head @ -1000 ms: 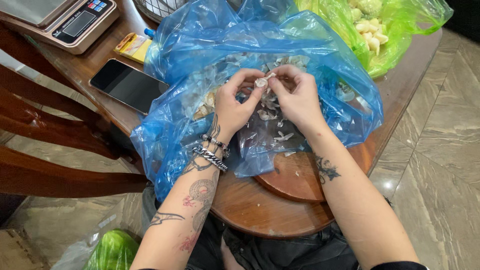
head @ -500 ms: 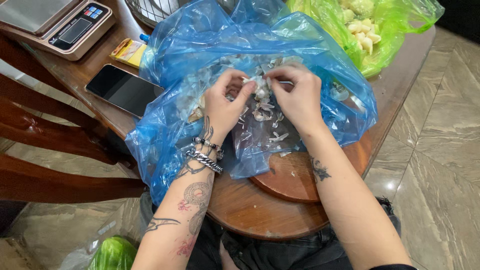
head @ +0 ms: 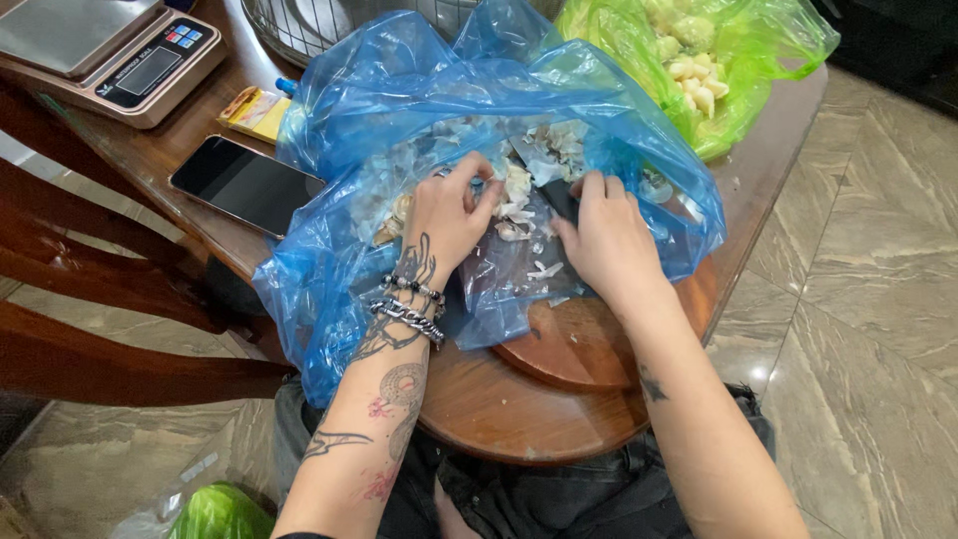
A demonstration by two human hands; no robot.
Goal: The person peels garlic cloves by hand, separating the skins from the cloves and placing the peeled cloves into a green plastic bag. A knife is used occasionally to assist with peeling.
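A blue plastic bag (head: pixel 379 110) lies spread open on the wooden table (head: pixel 499 409), holding garlic cloves and papery skins (head: pixel 544 150). My left hand (head: pixel 444 220), with bracelets at the wrist, rests in the bag, its fingertips pinched on a garlic clove (head: pixel 511 186). My right hand (head: pixel 609 245) is just to its right, fingers curled down over the dark handle of a knife (head: pixel 559 200). The grey blade points away into the skins. Loose white skins (head: pixel 544 269) lie between the two hands.
A green bag of peeled garlic (head: pixel 699 75) sits at the far right and a wire basket (head: pixel 319 25) behind. A phone (head: pixel 244 185), yellow box (head: pixel 257 112) and kitchen scale (head: pixel 120 60) lie left. A round wooden board (head: pixel 589 344) shows under the bag. Wooden chair rails (head: pixel 100 299) stand left.
Both hands were pinching one clove together above the bag. They have parted: the right hand dropped onto the knife handle, and the left stays on a clove.
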